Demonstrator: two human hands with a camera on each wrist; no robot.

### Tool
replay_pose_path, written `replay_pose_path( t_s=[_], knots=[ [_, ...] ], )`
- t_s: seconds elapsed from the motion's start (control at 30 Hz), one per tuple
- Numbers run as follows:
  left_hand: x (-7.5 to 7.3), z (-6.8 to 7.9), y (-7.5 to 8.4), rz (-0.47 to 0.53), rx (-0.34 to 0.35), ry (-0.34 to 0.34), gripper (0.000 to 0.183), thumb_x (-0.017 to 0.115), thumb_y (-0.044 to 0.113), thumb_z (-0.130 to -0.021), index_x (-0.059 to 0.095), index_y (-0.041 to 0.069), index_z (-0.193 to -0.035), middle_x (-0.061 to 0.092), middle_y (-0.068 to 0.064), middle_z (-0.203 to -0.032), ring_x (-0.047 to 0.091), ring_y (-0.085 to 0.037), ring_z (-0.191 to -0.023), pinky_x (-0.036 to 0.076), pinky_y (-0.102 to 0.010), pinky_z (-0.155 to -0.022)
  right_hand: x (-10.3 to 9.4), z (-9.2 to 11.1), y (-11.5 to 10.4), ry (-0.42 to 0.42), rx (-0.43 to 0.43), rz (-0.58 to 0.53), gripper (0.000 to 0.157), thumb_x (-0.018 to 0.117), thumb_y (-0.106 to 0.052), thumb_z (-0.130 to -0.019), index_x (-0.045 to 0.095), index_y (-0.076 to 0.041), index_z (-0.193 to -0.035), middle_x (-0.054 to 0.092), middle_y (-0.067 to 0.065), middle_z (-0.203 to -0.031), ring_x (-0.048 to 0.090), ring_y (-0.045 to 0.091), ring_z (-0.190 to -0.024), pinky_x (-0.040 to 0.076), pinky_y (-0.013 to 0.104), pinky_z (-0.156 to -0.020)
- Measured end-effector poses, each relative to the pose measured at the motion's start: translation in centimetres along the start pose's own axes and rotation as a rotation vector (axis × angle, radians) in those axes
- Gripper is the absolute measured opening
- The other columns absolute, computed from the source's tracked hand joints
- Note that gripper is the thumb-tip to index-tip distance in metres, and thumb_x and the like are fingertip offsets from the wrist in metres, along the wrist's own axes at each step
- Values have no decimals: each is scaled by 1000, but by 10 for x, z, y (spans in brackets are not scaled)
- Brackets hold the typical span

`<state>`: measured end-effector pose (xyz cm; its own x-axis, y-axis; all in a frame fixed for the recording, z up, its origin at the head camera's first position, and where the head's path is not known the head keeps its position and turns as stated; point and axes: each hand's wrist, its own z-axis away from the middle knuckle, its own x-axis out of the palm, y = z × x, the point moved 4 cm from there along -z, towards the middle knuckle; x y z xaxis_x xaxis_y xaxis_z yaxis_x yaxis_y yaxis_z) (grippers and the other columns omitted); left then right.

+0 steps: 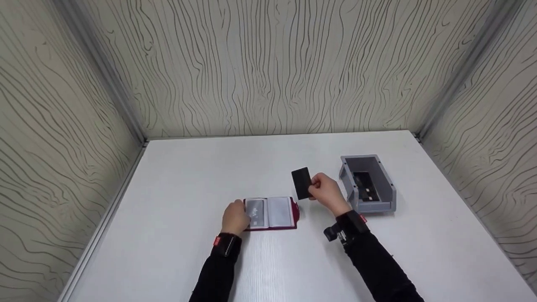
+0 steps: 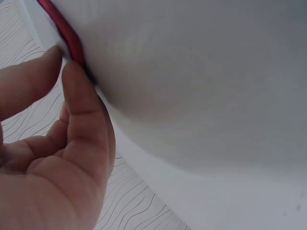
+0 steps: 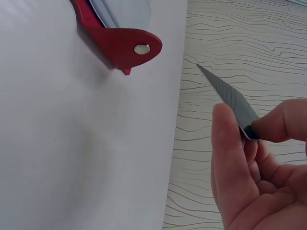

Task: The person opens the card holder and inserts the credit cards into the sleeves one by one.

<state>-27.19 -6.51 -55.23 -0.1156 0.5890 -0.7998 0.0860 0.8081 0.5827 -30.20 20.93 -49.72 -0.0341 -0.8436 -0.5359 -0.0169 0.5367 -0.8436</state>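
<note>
A red card holder (image 1: pixel 272 229) lies opened out on the white table, showing clear sleeves; a grey card (image 1: pixel 255 213) sits in its left sleeve. My left hand (image 1: pixel 235 217) pinches the holder's left edge between thumb and fingers, and the left wrist view shows this grip on the red cover (image 2: pixel 72 40). Up and right of the holder, my right hand (image 1: pixel 327 193) pinches a black card (image 1: pixel 301 183) by its right side, apart from the holder. In the right wrist view that card (image 3: pixel 232 98) appears nearly edge-on, and the holder's red strap (image 3: pixel 124 45) with a silver snap sticks out.
A grey plastic bin (image 1: pixel 379 206) stands right of my right hand, with dark cards (image 1: pixel 366 184) inside. Wood-grain patterned panels (image 1: pixel 268 67) enclose the white table (image 1: pixel 188 176) at the back and both sides.
</note>
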Motion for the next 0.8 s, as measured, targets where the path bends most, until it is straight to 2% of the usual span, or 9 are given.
replay_pose_path(
  t_s=[0.13, 0.3, 0.63, 0.8],
  knots=[
    [0, 0, 1, -2, 5, 5, 20, 72, -6, -67, 57, -3, -80, 59, -14, -74, 60, -33, -71, 50, -48, -70, 10, 2, -2, -21, -3, -16, 8, 58, -1, -86, 55, 1, -94, 56, 10, -82, 64, 23, -71, 58, 34, -64],
    [0, 0, 1, -5, 8, 5, 19, 73, -7, -68, 58, -2, -78, 59, -14, -73, 61, -32, -72, 51, -47, -69, 22, 5, -6, -47, -15, -31, 6, 59, -1, -87, 56, 1, -92, 57, 9, -78, 67, 28, -69, 58, 38, -64],
    [-2, 2, 1, -4, 21, 22, 22, 74, -7, -65, 56, -1, -76, 59, -14, -72, 61, -33, -70, 50, -48, -68, 46, 12, -11, -84, -60, 15, 7, 59, 1, -81, 54, -2, -85, 54, 4, -74, 58, 18, -67, 56, 34, -57],
    [-2, 2, 1, 5, 21, 23, 22, 73, -7, -65, 56, -1, -76, 60, -14, -73, 61, -34, -70, 50, -48, -68, 59, 15, -11, -121, -46, -12, 8, 57, 2, -79, 53, -2, -84, 53, 5, -75, 60, 20, -67, 58, 39, -58]
  ],
)
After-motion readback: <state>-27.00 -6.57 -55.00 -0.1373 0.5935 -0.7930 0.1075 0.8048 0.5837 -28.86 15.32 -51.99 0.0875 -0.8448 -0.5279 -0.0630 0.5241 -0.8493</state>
